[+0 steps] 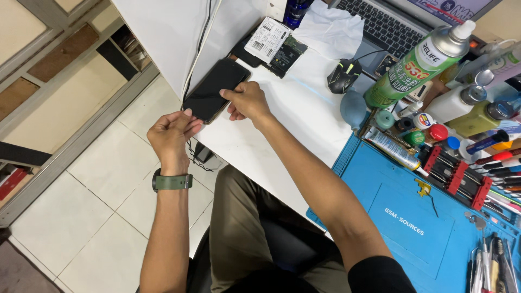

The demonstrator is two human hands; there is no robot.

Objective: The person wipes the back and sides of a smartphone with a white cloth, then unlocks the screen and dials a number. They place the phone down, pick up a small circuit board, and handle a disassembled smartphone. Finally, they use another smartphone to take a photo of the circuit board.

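Observation:
A black smartphone [216, 88] lies flat at the corner of the white table [282, 125], its dark screen up. My left hand [169, 134], with a green watch strap on the wrist, pinches the phone's near end off the table's edge. My right hand [247, 101] grips the phone's right side with the thumb on the screen. A black cable [198, 43] runs down the table past the phone.
Behind the phone lie a phone battery [267, 39] and a circuit board [287, 55]. A black mouse [344, 75], a laptop [388, 26], a green spray can [415, 65], bottles and a blue work mat [401, 217] with tools fill the right side. Tiled floor is below left.

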